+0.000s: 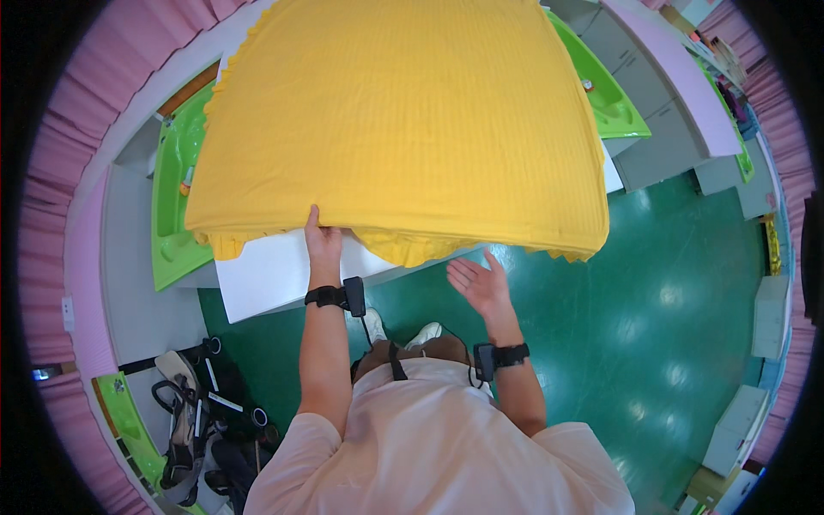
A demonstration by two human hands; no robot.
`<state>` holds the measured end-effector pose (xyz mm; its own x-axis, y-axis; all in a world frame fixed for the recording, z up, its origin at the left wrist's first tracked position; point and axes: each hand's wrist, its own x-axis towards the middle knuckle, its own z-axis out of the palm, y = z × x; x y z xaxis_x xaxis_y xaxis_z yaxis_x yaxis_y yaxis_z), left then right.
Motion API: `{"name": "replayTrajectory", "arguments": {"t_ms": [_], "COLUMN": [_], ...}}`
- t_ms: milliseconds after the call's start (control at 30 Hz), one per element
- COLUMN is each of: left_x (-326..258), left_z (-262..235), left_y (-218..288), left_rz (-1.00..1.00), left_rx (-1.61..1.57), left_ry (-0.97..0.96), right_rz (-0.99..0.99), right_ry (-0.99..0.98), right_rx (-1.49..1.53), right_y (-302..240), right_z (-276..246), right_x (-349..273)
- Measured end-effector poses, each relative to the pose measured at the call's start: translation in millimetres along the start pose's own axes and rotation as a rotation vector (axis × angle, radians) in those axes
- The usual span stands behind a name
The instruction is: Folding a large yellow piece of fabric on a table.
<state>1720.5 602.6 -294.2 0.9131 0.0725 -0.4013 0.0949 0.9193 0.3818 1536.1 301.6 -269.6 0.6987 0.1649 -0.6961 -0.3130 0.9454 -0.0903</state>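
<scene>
A large yellow blanket (pixel 403 129) with a ruffled edge lies spread over a white table (pixel 266 270), its near edge hanging slightly past the tabletop. My left hand (pixel 324 243) pinches that near edge left of the middle, thumb on top; the fingers are tucked under the cloth and hidden. Just off the near edge, to the right, my right hand (pixel 482 287) is open and empty, palm turned up and fingers apart. Dark straps with small black devices sit on both wrists.
Green basins (pixel 176 197) flank the table, with another green basin (pixel 601 81) at the far right. A folded stroller (pixel 184 403) stands on the floor at lower left. Grey cabinets (pixel 661 103) and pink curtains (pixel 112 77) line the room. The floor (pixel 635 318) is glossy green.
</scene>
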Motion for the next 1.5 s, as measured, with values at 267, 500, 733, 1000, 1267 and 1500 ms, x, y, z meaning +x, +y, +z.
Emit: {"name": "replayTrajectory", "arguments": {"t_ms": [267, 500, 733, 1000, 1267, 1500], "left_x": [-3.9, -10.3, -25.4, -56.0, -35.3, -49.8], "left_z": [17.6, 9.1, 2.4, 33.9, 13.2, 19.3], "left_y": [4.1, -14.3, -22.8, -60.4, -77.0, -34.3], "left_rz": [0.017, -0.026, -0.183, -0.461, -0.297, -0.413], "left_rx": [-0.041, -0.030, 0.170, 0.203, 0.171, 1.626], "left_ry": [0.028, -0.006, -0.013, -0.053, -0.222, -0.202], "right_rz": [-0.376, -0.554, -0.561, -0.544, -0.471, -0.516], "right_ry": [-0.251, -0.331, -0.267, -0.289, -0.210, 0.008], "right_rx": [0.094, 0.188, 0.164, 0.199, 0.113, -0.115], "right_y": [-13.7, -20.2, -24.3, -37.1, -39.8, -75.1], "right_z": [68.0, 51.9, 48.4, 38.4, 51.5, 18.4], "right_x": [44.7, 70.1, 65.3, 70.0, 60.1, 62.9]}}
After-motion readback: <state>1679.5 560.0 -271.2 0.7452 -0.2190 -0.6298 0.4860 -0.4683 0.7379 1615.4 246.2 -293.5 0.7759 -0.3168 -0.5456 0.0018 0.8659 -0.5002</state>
